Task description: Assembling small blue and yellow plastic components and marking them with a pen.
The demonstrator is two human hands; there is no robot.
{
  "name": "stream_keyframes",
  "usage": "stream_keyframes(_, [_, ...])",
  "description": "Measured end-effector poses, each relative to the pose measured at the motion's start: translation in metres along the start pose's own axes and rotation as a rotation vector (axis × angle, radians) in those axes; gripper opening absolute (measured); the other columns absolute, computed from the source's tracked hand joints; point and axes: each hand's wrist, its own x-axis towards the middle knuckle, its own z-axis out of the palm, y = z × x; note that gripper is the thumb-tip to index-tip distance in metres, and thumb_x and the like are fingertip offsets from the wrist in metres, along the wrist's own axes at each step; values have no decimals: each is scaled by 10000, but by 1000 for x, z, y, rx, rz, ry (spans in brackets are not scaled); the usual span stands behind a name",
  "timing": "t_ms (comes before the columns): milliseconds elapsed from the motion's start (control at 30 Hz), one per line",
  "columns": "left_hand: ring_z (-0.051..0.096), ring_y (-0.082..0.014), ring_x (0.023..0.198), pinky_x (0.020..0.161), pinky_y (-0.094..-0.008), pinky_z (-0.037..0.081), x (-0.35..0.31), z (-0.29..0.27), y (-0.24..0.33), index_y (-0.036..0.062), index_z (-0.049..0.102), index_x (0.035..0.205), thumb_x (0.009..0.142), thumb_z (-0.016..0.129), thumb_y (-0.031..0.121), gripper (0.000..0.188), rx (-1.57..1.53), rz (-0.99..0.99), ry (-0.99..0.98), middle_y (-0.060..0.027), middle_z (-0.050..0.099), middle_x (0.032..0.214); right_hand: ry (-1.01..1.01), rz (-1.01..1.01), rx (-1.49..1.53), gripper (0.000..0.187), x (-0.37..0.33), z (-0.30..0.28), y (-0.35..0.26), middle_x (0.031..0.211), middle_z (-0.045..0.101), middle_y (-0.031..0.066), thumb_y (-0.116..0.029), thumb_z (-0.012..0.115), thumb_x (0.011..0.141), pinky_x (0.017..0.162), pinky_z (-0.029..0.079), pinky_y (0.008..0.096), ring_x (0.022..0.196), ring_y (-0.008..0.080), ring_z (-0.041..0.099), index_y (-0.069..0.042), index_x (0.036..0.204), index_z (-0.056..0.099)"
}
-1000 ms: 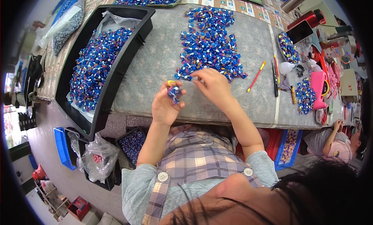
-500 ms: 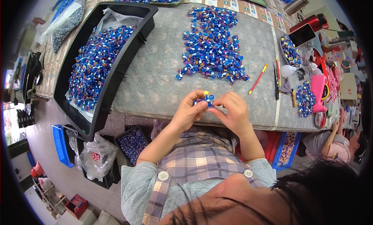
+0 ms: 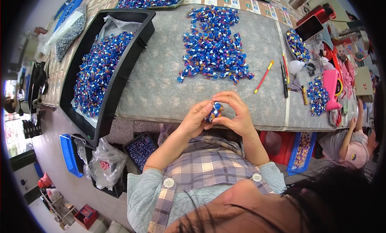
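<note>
Close to the table's front edge, a small blue, white and dark plastic piece (image 3: pixel 216 109) is held between both hands. My left hand (image 3: pixel 197 118) pinches it from the left with thumb and fingers. From the right, my right hand (image 3: pixel 237 114) curls around it, its fingertips and thumb touching it. Parts of the piece are hidden behind my fingers. Just beyond my hands lies a wide heap of similar small blue, white, orange and purple pieces (image 3: pixel 215 48) on the grey table cover (image 3: pixel 157 72).
On the left, a black bin (image 3: pixel 120 68) holds many such pieces. To the right lie a red-handled brush (image 3: pixel 263 78), a black pen (image 3: pixel 285 83), a phone (image 3: pixel 309 28) and a pink tool (image 3: pixel 330 90). A blue crate (image 3: pixel 299 160) sits below. Another person (image 3: pixel 348 146) sits at far right.
The yellow bit at the top of the piece no longer shows. My right hand has opened from a pinch and now curls around the piece. The view has shifted slightly.
</note>
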Motion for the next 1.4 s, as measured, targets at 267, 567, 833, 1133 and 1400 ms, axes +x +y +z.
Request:
stream_keyframes(267, [446,-31,622,470,-178,323,-5,-6,4,66,580,879,746,697,200,223,310,76,-42,20,530,736,3,39,186,344,-4,-7,5,994,579,101,-133,698,672,822,407,330,947,238,537,-52,993,606])
stream_keyframes(567, [466,-75,685,607,-210,359,-5,2,11,29,574,790,694,720,131,202,848,439,27,-10,539,786,65,34,219,258,-6,-4,17,898,612,90,-112,681,694,775,405,308,854,208,554,-38,937,635])
stream_keyframes(833, [504,-115,710,609,-234,387,-6,6,14,23,582,815,662,742,121,242,1022,529,74,-39,551,777,89,75,306,226,-7,-5,14,865,614,80,-91,671,710,756,402,287,836,188,551,-37,927,642])
stream_keyframes(1133, [540,-170,757,640,-265,431,-3,6,14,28,575,882,623,749,38,312,1109,771,130,-58,567,836,68,101,607,155,-15,-1,23,918,612,81,-63,585,800,803,411,288,888,164,553,-10,944,608])
stream_keyframes(1400, [542,-170,754,623,-267,430,-3,11,14,33,580,863,616,760,69,308,1134,806,92,-56,569,834,26,364,975,151,-23,9,37,962,600,79,-111,545,844,829,408,274,917,139,546,-11,954,573])
